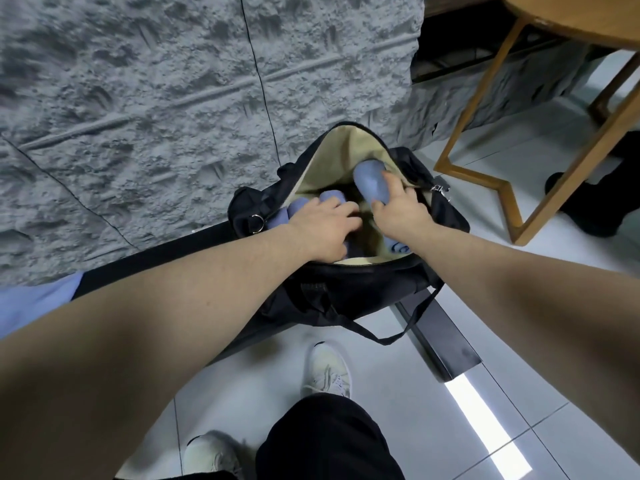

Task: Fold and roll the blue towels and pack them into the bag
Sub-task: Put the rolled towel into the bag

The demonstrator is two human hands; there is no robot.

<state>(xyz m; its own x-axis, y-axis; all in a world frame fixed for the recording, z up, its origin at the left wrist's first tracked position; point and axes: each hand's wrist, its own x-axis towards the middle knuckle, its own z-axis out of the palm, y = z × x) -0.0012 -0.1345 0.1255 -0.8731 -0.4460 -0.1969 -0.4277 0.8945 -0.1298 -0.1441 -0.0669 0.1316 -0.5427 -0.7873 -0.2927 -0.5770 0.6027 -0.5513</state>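
- Now packing: one rolled towel [370, 183] stands inside the open bag [363, 289], against its tan lining, with other rolls [301, 206] beside it.
- Right hand [398, 211] grips that towel, fingers curled round it.
- Left hand [327, 225] reaches in; its fingertips are hidden, so its hold is unclear.
- Next, probably: seat the roll snugly beside the rest.

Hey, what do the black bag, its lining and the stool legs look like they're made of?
Black bag: seemingly matte woven synthetic fabric, since it sags and creases softly. Lining: thin beige cloth, smooth and dull. Stool legs: look like wood with a satin tan finish, though painted metal can't be ruled out.
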